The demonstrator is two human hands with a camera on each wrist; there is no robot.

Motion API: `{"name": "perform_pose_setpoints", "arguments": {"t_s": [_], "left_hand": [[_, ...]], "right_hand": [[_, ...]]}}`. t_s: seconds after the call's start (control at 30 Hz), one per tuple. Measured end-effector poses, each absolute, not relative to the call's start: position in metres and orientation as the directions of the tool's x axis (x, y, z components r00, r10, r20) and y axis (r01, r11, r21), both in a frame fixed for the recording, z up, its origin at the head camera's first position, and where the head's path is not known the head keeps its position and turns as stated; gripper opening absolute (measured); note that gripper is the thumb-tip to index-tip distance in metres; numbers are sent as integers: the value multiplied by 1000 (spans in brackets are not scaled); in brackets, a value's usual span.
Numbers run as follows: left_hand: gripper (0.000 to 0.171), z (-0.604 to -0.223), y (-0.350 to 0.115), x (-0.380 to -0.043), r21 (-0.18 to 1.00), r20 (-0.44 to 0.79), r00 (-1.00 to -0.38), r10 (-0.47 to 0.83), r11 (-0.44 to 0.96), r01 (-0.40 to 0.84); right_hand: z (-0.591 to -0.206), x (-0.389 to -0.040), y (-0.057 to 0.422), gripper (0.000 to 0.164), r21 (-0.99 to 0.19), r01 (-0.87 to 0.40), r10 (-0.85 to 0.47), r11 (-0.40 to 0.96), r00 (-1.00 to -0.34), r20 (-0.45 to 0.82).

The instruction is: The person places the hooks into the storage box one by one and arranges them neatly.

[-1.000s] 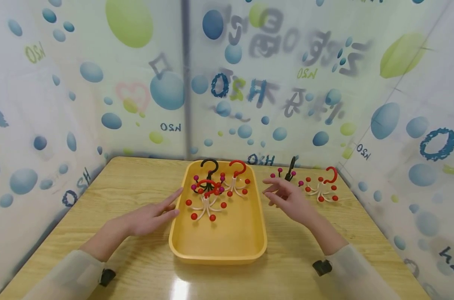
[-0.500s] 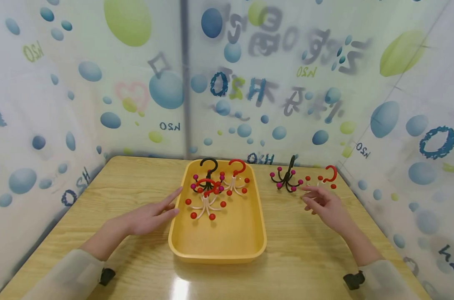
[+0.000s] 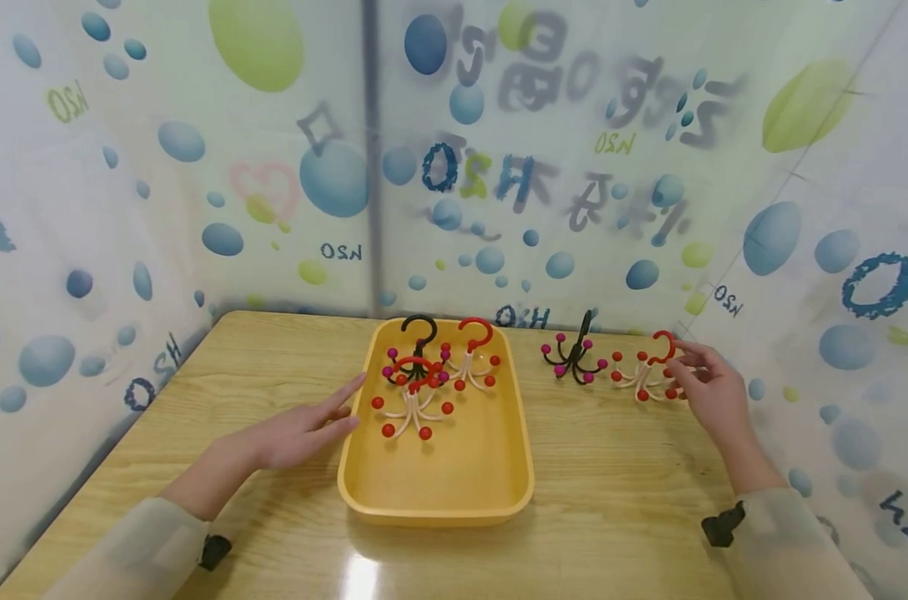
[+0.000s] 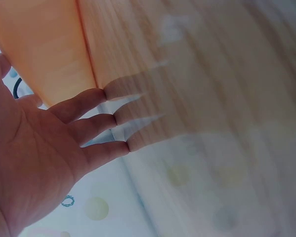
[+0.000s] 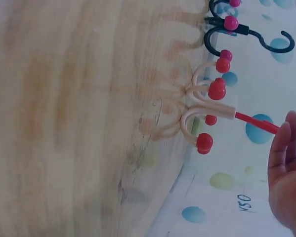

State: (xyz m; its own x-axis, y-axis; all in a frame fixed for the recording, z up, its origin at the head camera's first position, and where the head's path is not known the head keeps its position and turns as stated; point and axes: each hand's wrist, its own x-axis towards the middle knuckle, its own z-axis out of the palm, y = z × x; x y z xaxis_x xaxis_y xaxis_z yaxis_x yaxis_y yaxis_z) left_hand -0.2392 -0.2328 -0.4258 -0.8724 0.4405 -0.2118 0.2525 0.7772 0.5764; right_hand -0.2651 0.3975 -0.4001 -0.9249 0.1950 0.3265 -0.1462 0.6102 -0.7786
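My right hand (image 3: 712,392) is at the red hook of the rightmost hook hanger (image 3: 641,379), which has cream arms with red ball tips. Its thumb and fingertips are right beside the hook's curve, lightly bent. In the right wrist view this hanger (image 5: 207,106) stands on the table, and the red hook's end runs behind the fingers (image 5: 286,143). With fingers extended, my left hand (image 3: 299,433) touches the left side of the yellow tray (image 3: 438,517). Inside the tray stand a black hook hanger (image 3: 419,354) with magenta balls and two cream-and-red hook hangers (image 3: 412,408) (image 3: 469,367).
Another black hook hanger (image 3: 574,358) with magenta balls stands on the wooden table (image 3: 604,467), between the tray and the rightmost hanger. Patterned curtains (image 3: 273,150) close off the back and both sides of the table.
My right hand has moved rightward from near the black hanger outside the tray to the rightmost red hook. My left hand and the tray have stayed in place.
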Motion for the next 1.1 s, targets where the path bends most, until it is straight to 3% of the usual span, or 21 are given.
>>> {"name": "perform_pose_setpoints", "arguments": {"t_s": [0.4,1.1], "left_hand": [[75,-424,-233,-239,576,-201,-866,459,770,274],[76,-424,-233,-239,569,-209,-867,452,777,268]], "right_hand": [[-399,-294,407,62,-732,-49,203,680,-946,252],[-407,-297,398,51,-764,37,292,644,-935,201]]}}
